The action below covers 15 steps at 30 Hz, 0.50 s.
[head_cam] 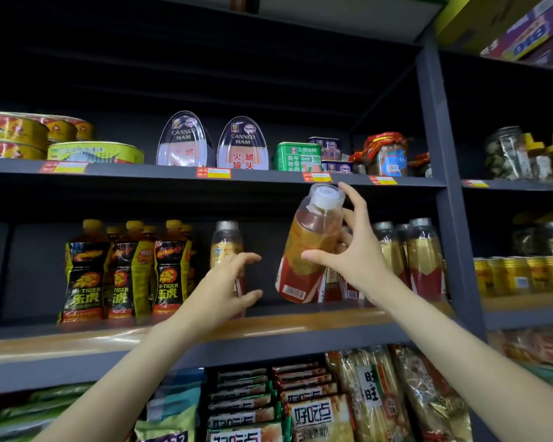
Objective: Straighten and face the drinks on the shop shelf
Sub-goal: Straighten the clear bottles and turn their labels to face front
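Facing looks half done: the right hand (353, 256) grips a tilted amber plastic drink bottle (310, 244) with its barcode outward, while the left hand (227, 282), fingers spread wide and holding nothing, reaches at a lone upright amber bottle (226, 247) on the wooden shelf (77, 342).

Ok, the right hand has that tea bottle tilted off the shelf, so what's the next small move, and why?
Probably tip the tea bottle upright and set it down in the gap beside the lone bottle. The right hand holds it leaning, its barcode facing out rather than the front label. The left hand is at the lone bottle, and the shelf between them is bare.
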Each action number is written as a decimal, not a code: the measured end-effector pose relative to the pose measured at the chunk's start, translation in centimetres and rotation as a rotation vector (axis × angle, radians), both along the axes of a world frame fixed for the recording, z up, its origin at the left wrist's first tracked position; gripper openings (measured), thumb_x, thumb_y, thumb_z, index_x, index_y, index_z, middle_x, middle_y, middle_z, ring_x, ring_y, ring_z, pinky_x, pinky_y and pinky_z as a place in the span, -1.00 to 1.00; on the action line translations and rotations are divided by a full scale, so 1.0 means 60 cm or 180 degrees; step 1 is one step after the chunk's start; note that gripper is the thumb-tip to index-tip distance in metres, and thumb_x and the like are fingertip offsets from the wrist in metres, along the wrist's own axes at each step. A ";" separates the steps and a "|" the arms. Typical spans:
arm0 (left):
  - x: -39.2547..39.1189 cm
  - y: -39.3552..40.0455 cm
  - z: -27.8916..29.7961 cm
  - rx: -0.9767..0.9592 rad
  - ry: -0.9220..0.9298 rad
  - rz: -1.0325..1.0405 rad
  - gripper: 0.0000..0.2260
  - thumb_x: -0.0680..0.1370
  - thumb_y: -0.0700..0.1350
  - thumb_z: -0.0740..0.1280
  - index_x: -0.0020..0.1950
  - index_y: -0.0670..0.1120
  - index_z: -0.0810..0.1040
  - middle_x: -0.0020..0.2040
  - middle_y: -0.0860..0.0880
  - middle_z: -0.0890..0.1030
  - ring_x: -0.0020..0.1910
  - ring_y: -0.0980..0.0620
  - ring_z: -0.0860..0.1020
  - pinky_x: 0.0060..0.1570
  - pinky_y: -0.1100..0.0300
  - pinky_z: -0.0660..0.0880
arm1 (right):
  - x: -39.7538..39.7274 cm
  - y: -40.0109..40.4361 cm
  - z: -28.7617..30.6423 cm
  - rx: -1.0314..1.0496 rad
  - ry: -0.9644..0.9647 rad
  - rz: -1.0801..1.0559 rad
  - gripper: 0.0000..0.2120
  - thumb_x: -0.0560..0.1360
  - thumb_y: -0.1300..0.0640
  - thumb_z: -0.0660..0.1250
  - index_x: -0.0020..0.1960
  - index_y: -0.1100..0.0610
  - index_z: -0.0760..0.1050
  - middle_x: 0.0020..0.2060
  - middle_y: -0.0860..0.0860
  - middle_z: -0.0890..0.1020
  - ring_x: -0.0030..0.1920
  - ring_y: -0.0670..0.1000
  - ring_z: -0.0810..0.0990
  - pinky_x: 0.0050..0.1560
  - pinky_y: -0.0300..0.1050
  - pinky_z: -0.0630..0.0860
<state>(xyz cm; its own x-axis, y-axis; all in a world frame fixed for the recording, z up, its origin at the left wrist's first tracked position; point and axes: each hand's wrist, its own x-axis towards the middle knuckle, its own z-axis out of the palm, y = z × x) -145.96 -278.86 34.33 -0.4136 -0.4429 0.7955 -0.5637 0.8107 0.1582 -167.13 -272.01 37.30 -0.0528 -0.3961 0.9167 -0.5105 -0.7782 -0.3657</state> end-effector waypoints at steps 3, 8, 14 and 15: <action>0.002 -0.010 0.003 -0.0062 0.0055 0.0151 -0.57 0.51 -0.09 0.34 0.36 0.04 0.32 0.33 0.04 0.40 0.29 0.08 0.39 0.22 0.24 0.33 | 0.001 -0.017 0.015 -0.0035 0.0571 -0.0845 -0.06 0.32 0.17 0.55 0.44 -0.24 0.02 0.13 -0.15 0.37 0.05 -0.24 0.39 -0.09 -0.55 0.33; -0.003 -0.029 0.017 -0.0077 -0.0026 0.0373 -0.60 0.53 -0.11 0.31 0.35 0.02 0.33 0.33 0.04 0.38 0.29 0.02 0.38 0.24 0.18 0.35 | -0.018 -0.086 0.010 0.0497 0.0580 -0.1835 -0.08 0.30 -0.05 0.55 0.46 -0.14 0.04 0.22 0.10 0.41 0.14 0.15 0.50 0.06 -0.01 0.48; -0.015 -0.062 0.034 -0.0062 0.0161 0.1062 -0.56 0.51 -0.11 0.29 0.37 -0.01 0.31 0.38 -0.07 0.29 0.35 -0.15 0.25 0.28 -0.02 0.30 | -0.050 -0.135 0.046 0.1518 0.0984 -0.2145 0.04 0.31 -0.13 0.52 0.52 -0.09 -0.13 0.47 0.29 0.07 0.32 0.33 0.38 0.22 0.14 0.45; -0.018 -0.065 0.036 -0.0037 0.0271 0.1254 -0.54 0.51 -0.10 0.29 0.39 -0.02 0.29 0.42 -0.10 0.23 0.38 -0.20 0.18 0.30 -0.07 0.26 | -0.057 -0.133 0.056 0.1656 0.1112 -0.2022 0.06 0.31 -0.08 0.53 0.53 -0.10 -0.13 0.48 0.27 0.03 0.38 0.33 0.30 0.29 0.17 0.40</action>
<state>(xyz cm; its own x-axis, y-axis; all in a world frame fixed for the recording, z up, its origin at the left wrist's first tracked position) -147.02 -282.77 36.47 -0.1465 -0.5451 0.8255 -0.8169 0.5372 0.2097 -170.56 -279.98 40.66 -0.1554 -0.7576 0.6339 -0.9374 -0.0894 -0.3365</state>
